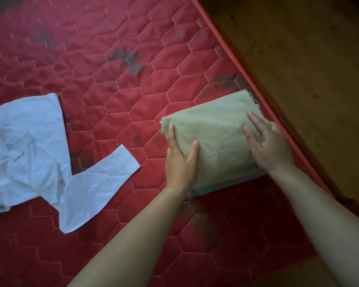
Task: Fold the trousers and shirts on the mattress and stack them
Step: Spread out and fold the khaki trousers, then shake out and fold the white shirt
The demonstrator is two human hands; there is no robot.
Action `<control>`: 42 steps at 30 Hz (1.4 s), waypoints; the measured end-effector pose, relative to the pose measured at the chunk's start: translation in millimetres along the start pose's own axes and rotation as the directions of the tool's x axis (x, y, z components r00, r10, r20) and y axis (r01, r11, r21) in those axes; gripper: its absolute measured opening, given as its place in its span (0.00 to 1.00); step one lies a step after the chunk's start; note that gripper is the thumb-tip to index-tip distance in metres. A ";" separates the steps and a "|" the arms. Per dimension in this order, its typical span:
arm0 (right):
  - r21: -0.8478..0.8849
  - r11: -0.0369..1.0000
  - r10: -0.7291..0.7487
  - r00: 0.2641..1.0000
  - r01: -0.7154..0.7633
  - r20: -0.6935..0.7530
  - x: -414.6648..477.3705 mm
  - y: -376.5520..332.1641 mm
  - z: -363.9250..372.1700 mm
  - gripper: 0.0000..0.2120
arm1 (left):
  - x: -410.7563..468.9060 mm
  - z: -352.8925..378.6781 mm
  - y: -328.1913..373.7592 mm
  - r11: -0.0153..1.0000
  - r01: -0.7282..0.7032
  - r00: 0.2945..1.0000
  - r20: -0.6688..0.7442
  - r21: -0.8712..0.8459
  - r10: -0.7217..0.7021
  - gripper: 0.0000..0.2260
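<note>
Red quilted mattress (pixel 112 59) has a folded olive-green cloth bundle (pixel 216 141) stacked on a folded grey garment (pixel 205 190) at its right edge, left hand (pixel 180 160) and right hand (pixel 269 146) pressing it flat-fingered, crumpled pale-blue shirt (pixel 25 146) at its left side not yet folded, likely partway.

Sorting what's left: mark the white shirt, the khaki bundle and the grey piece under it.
white shirt (pixel 25 141), head view, crumpled body.
khaki bundle (pixel 214 129), head view, bare top.
grey piece (pixel 214 187), head view, near edge.
</note>
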State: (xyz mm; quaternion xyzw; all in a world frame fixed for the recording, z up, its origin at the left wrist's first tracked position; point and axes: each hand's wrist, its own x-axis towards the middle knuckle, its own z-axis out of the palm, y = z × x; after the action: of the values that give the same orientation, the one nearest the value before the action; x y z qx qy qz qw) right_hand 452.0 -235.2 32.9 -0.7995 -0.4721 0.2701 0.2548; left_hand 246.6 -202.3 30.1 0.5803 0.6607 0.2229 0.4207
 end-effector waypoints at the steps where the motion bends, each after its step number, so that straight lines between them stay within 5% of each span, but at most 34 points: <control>1: -0.033 0.999 0.025 0.997 -0.023 0.076 2.6 8.1 10.2 0.21 | 0.9 4.1 -12.2 0.993 0.037 0.998 0.046 0.108 -0.042 0.33; 5: -0.096 0.995 0.033 0.985 -0.016 0.168 7.8 22.4 26.2 0.23 | -3.7 12.6 -40.8 0.947 0.076 0.991 0.084 0.311 -0.108 0.32; 10: -0.310 0.939 -0.173 0.983 0.149 -0.052 3.0 2.3 19.9 0.24 | -9.1 1.7 -38.0 0.934 -0.027 0.995 0.096 0.355 -0.008 0.33; 13: -0.404 0.875 -0.258 0.963 0.267 0.077 -8.3 -14.5 33.8 0.25 | -9.8 -11.0 -41.5 0.801 -0.127 0.991 0.036 0.585 0.130 0.32; 17: -0.525 0.816 -0.150 0.966 0.241 0.211 -18.5 -18.9 49.0 0.28 | -0.1 -25.2 -46.4 0.786 -0.237 0.963 0.243 0.571 0.114 0.30; 26: -0.261 0.908 -0.237 0.916 0.328 0.325 -80.8 -125.2 105.6 0.29 | -24.1 -125.0 -85.6 0.779 -0.172 0.985 0.102 0.603 0.139 0.28; 35: -0.155 0.883 -0.317 0.806 0.443 0.500 -158.8 -272.2 290.5 0.28 | -30.1 -336.2 -242.8 0.724 0.043 0.999 -0.015 0.689 -0.045 0.27; 42: -0.167 0.878 -0.319 0.808 0.449 0.495 -167.2 -382.3 436.3 0.27 | -6.5 -473.3 -353.3 0.736 0.110 0.991 -0.020 0.668 -0.129 0.25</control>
State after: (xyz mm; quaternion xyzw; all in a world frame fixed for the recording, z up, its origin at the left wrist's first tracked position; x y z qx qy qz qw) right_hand -145.7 -155.7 2.1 -0.6282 -0.7042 0.3227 0.0734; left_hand -343.8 -197.0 14.1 0.6518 0.7266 -0.0633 0.2078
